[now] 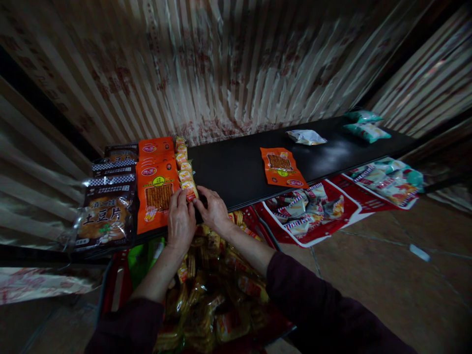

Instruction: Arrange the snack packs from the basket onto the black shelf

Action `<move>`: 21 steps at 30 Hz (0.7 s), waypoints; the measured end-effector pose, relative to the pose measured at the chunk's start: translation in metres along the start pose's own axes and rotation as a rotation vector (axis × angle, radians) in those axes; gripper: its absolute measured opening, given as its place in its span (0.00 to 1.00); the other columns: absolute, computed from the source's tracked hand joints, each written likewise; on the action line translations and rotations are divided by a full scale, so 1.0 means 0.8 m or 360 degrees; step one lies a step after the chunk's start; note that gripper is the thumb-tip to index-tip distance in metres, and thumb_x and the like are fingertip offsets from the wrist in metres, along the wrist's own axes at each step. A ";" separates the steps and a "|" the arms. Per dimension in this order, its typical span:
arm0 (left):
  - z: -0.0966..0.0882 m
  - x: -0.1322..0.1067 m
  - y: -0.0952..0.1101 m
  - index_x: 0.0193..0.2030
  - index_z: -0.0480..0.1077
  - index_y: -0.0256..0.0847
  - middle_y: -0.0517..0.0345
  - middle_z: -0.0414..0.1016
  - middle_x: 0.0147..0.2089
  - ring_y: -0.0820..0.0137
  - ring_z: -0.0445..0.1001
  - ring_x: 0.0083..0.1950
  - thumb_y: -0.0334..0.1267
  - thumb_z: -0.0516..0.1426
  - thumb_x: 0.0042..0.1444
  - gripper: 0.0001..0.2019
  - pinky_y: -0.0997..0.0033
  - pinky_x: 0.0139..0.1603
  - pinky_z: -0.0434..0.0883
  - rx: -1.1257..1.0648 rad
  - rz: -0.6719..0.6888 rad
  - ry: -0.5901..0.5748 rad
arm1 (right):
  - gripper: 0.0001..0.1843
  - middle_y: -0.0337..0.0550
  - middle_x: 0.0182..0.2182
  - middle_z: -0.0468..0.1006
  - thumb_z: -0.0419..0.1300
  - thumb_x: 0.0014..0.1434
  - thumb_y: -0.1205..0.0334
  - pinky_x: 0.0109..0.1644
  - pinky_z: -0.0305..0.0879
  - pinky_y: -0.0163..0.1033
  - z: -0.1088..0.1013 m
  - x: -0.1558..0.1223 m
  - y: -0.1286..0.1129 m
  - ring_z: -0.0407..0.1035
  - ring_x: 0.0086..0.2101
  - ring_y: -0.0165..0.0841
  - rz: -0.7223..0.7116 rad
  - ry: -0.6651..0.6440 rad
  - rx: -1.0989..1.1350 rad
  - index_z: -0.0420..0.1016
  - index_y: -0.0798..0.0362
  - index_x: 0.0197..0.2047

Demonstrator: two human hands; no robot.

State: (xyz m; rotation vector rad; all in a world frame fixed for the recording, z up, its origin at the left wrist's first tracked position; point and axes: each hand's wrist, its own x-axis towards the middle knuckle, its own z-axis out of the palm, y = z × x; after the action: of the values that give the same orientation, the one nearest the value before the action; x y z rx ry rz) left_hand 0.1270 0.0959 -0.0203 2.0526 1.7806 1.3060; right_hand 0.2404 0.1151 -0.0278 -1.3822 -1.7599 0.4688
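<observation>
My left hand (pixel 181 221) and my right hand (pixel 214 209) meet at the near end of a row of small yellow snack packets (pixel 185 164) on the black shelf (pixel 228 169). Between my fingertips is the nearest snack packet (pixel 189 189), with a red and yellow wrapper, pinched from both sides. Left of the row lie orange snack bags (pixel 157 191) in an overlapping stack, close beside my left hand. Farther left stand dark brown potato chip bags (pixel 108 211). Below my forearms, a red basket (pixel 117 280) holds many yellow snack packets (pixel 210 290).
One orange bag (pixel 282 167) lies alone on the shelf. Beyond it are a white packet (pixel 307 137) and teal packets (pixel 367 132). Under the shelf edge, a red basket with a white rim (pixel 356 211) holds striped packets. A pleated curtain (pixel 228 73) hangs behind.
</observation>
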 end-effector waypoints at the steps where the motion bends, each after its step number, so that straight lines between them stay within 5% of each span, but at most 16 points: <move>1: 0.000 0.000 0.000 0.54 0.65 0.35 0.40 0.66 0.55 0.60 0.71 0.54 0.30 0.50 0.58 0.17 0.56 0.54 0.71 0.0003 0.0000 0.0001 | 0.20 0.49 0.47 0.76 0.56 0.59 0.61 0.54 0.65 0.46 0.000 0.000 -0.001 0.70 0.46 0.38 0.0003 -0.0013 -0.0002 0.69 0.53 0.54; 21: -0.005 -0.003 -0.005 0.55 0.64 0.33 0.39 0.65 0.56 0.59 0.68 0.58 0.31 0.50 0.59 0.17 0.55 0.56 0.69 0.0012 0.0018 -0.0002 | 0.20 0.52 0.47 0.74 0.59 0.57 0.61 0.53 0.66 0.46 -0.006 -0.005 0.001 0.69 0.45 0.38 -0.0026 -0.0018 0.0069 0.69 0.56 0.53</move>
State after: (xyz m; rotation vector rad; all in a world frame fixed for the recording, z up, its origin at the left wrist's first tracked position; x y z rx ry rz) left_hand 0.1214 0.0935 -0.0211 2.0703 1.7787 1.3030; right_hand 0.2449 0.1103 -0.0270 -1.3368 -1.7591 0.5041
